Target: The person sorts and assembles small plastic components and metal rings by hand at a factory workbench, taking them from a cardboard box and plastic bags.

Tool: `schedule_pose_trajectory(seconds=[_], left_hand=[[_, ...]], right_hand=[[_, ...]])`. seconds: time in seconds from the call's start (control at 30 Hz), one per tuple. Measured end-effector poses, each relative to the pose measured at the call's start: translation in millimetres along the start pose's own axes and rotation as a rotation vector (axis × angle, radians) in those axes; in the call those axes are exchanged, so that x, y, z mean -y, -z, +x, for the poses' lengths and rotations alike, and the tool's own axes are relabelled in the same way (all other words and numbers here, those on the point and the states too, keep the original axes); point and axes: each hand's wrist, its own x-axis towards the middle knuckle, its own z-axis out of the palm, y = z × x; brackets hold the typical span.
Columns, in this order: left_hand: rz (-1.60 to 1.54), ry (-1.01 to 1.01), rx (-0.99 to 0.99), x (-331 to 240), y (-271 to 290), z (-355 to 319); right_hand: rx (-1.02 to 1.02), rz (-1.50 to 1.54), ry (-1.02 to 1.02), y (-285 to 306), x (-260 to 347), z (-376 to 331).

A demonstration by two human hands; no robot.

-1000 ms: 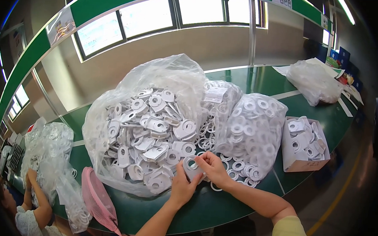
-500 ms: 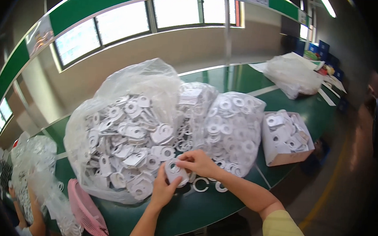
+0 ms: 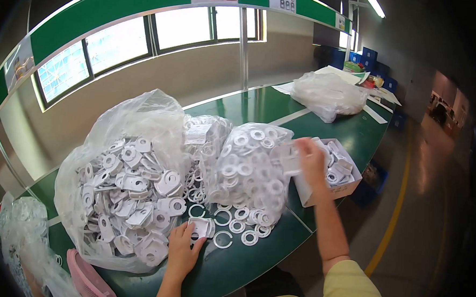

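At the near edge of a green worktable (image 3: 226, 266), a person in a yellow sleeve (image 3: 352, 289) works with both bare hands apart, beside a pink mesh bag (image 3: 88, 278). The left hand (image 3: 181, 250) rests at a white plate (image 3: 200, 226) on the tabletop, fingers and thumb partly spread about its near end; whether they grip it, one cannot tell. Just beside lie a split ring (image 3: 215, 240) and loose rings (image 3: 243, 237). Farther in, a large clear bag (image 3: 126, 116) stands open on heaped plates (image 3: 136, 183), next to a bag of rings (image 3: 253, 165).

Out to the right, the right hand (image 3: 311, 160), blurred, appears closed on a pale plate (image 3: 289, 161) held aloft between the ring bag and a white carton (image 3: 346, 188) of similar pieces. The step in hand looks like delivery of that plate to the carton, with another waiting at the left hand; the next move would call for clearing the carton's wall and loosening the fingers over its contents. Beyond sit a crumpled plastic bag (image 3: 327, 94), blue bins (image 3: 368, 56) and, along the wall, bright windows (image 3: 182, 24).
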Motion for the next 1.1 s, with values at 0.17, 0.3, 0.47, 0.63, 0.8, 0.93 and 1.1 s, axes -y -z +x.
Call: schedule_pose_trajectory(seconds=[0.17,0.3,0.47,0.63,0.8,0.93,1.1], left_hand=[[-0.079,0.115,-0.014,-1.8,2.0,3.7],[-0.223,0.330,-0.025,0.0,-1.0,6.3],[-0.580,0.457,-0.185,4.8,-3.8,4.7],[-0.441,0.278,-0.288,5.5,15.9,7.9],[0.017,-0.004,-0.495,3.7,21.2,15.7],[-0.683,0.239,-0.405,20.3,12.8,11.1],[-1.356,0.531,-0.133,19.0,6.3,9.3]], right_hand=[[-0.145,-0.747,-0.122,84.1,-42.5,11.5],[-0.102,-0.953,0.105,100.1,-74.3,-3.3],[-0.250,-0.662,0.315,55.8,-30.2,-17.5],[0.503,-0.035,0.114,-8.1,30.4,-55.1],[1.097,-0.395,0.470,-62.5,35.4,-86.1],[1.225,-0.646,0.489,-86.4,36.9,-90.1],[1.174,-0.365,0.416,-93.2,56.2,-71.9]])
